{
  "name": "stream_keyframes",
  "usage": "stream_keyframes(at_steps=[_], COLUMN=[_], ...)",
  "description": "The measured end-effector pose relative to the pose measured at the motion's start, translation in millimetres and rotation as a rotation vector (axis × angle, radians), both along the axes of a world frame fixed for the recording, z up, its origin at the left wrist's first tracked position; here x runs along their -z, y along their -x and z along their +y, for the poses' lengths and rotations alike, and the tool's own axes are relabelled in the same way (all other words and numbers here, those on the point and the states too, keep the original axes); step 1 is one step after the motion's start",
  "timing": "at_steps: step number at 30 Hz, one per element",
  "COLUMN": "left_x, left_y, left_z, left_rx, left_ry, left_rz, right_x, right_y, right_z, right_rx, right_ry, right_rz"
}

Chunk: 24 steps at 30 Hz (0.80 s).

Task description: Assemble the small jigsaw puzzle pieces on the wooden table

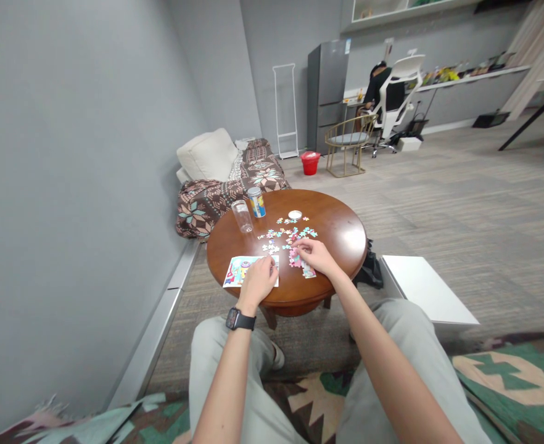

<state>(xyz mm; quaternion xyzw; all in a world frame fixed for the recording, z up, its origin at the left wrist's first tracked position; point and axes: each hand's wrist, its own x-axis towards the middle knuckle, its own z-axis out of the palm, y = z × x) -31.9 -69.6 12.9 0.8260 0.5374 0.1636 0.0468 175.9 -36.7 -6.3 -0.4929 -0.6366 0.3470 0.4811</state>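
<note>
On the round wooden table, my left hand [259,279] lies over the right part of a colourful picture sheet [235,269], its fingers loosely bent and partly hiding the print. My right hand [317,254] reaches in over a joined patch of pink jigsaw pieces [295,259]. Its thumb and fingertips come together at the patch's upper edge, seemingly on a small jigsaw piece that the fingers mostly cover. Loose jigsaw pieces [271,247] lie just left of this patch, and more jigsaw pieces [308,232] are scattered beyond it.
A clear glass [242,217] and a printed can [256,202] stand at the table's [341,216] far left. A round white lid [295,214] lies behind the pieces. To the right is a white box [427,288]; a person [377,86] sits in the background.
</note>
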Motion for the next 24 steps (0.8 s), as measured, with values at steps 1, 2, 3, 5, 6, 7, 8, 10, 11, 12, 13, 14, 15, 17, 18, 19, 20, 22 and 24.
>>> stream_keyframes(at_steps=[1, 2, 3, 5, 6, 7, 8, 10, 11, 12, 13, 14, 15, 17, 18, 19, 20, 22, 24], left_x=[0.2, 0.4, 0.5, 0.6, 0.6, 0.5, 0.4, -0.1, -0.3, -0.6, -0.8, -1.0, -1.1, -1.1, -1.1, -1.1, -1.2, -1.8, -2.7], left_y=[0.1, 0.1, 0.2, 0.2, 0.3, 0.2, 0.2, 0.0, -0.1, -0.2, -0.3, -0.4, -0.5, -0.6, -0.6, -0.6, -0.7, -0.9, -1.3], left_z=[0.1, 0.3, 0.4, 0.8, 1.0, 1.1, 1.1, 1.0, 0.9, 0.7, 0.6, 0.4, 0.3, 0.2, 0.1, 0.0, -0.2, -0.8, -1.5], left_rx=[0.002, 0.004, 0.002, -0.001, -0.004, -0.005, -0.006, -0.007, -0.007, -0.007, -0.006, -0.006, -0.005, -0.006, -0.006, -0.007, -0.007, -0.007, -0.007], left_ry=[-0.002, -0.002, -0.002, 0.001, 0.003, 0.005, 0.007, 0.009, 0.009, 0.011, 0.012, 0.013, 0.014, 0.013, 0.013, 0.013, 0.014, 0.018, 0.021], left_rz=[0.001, 0.004, 0.007, 0.013, 0.015, 0.016, 0.015, 0.01, 0.008, 0.006, 0.005, 0.004, 0.004, 0.004, 0.004, 0.005, 0.005, 0.004, 0.002], right_x=[0.3, 0.6, 0.8, 1.3, 1.5, 1.9, 2.3, 3.0, 3.2, 3.1, 2.8, 2.2, 1.4, -0.5, -1.4, -2.1, -2.7, -3.4, -3.6], right_y=[0.1, 0.2, 0.3, 0.8, 1.1, 1.5, 1.9, 2.6, 2.8, 3.0, 3.2, 3.3, 3.4, 3.6, 3.6, 3.7, 3.7, 3.6, 3.3], right_z=[0.7, 1.4, 1.9, 2.7, 2.9, 3.1, 3.3, 3.3, 3.2, 3.0, 2.6, 2.2, 1.7, 0.6, 0.2, -0.2, -0.4, -0.6, -0.5], right_rx=[-0.001, -0.003, -0.006, -0.011, -0.012, -0.015, -0.019, -0.027, -0.031, -0.034, -0.035, -0.033, -0.03, -0.019, -0.012, -0.007, -0.005, -0.001, 0.005], right_ry=[-0.003, -0.008, -0.015, -0.024, -0.02, -0.01, 0.005, 0.029, 0.036, 0.041, 0.043, 0.044, 0.041, 0.028, 0.019, 0.012, 0.007, 0.004, -0.004], right_rz=[0.003, 0.007, 0.012, 0.026, 0.035, 0.046, 0.056, 0.073, 0.079, 0.082, 0.081, 0.077, 0.071, 0.053, 0.044, 0.036, 0.03, 0.023, 0.007])
